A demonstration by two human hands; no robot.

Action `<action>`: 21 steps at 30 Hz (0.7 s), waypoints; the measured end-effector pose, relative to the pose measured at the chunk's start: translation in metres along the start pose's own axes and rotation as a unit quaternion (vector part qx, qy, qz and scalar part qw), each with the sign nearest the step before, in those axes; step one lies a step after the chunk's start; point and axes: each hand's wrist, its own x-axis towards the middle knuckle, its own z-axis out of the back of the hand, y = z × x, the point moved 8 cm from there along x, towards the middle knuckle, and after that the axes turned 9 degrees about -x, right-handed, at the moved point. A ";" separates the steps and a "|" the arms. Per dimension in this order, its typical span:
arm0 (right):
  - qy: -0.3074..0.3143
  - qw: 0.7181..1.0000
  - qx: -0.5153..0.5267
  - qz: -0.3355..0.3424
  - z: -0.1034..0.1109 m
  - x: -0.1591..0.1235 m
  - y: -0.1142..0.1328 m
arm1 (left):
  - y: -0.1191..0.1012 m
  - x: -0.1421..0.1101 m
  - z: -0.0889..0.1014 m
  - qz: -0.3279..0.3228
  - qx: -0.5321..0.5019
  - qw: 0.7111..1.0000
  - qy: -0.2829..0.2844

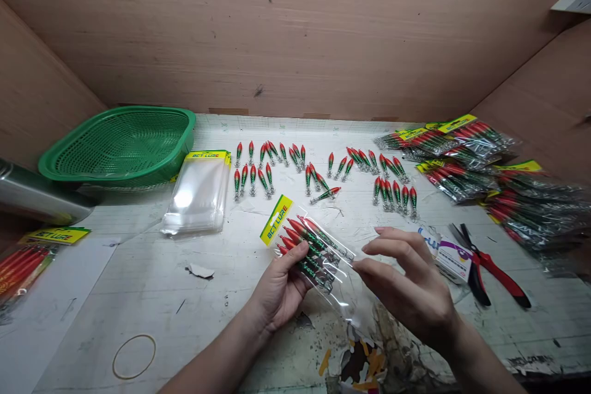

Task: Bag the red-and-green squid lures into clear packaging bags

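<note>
My left hand [284, 286] is closed on the lower left side of a clear plastic bag [344, 295] with a yellow "BCT LURE" header [276, 220]. Inside it lie several red-and-green fishing lures [307, 246] with metal hooks, red ends toward the header. My right hand [410, 280] is at the bag's other end, its index fingertip at the clear edge and the thumb hidden behind; it appears to pinch the plastic. The other fingers are raised and curved. Beyond the hands, loose lures of the same kind [252, 180] lie in small groups on the table.
Flat bags [196, 197] are stacked beside a green basket [124, 178] at left. Filled lure packs [462, 181] are piled at right, near red-and-black pliers [496, 277]. A rubber band [114, 362] lies front left, and a red lure pack [23, 271] at far left.
</note>
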 end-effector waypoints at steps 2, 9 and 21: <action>0.012 1.000 0.019 -0.015 -0.002 0.000 -0.003 | 0.001 0.001 0.000 0.010 0.011 1.000 0.001; 0.100 0.993 0.059 -0.011 -0.019 -0.015 -0.006 | 0.004 0.001 0.000 0.004 0.047 0.999 -0.010; 0.048 0.998 0.014 0.024 -0.026 -0.014 0.020 | -0.003 0.004 0.007 -0.054 0.045 0.996 -0.049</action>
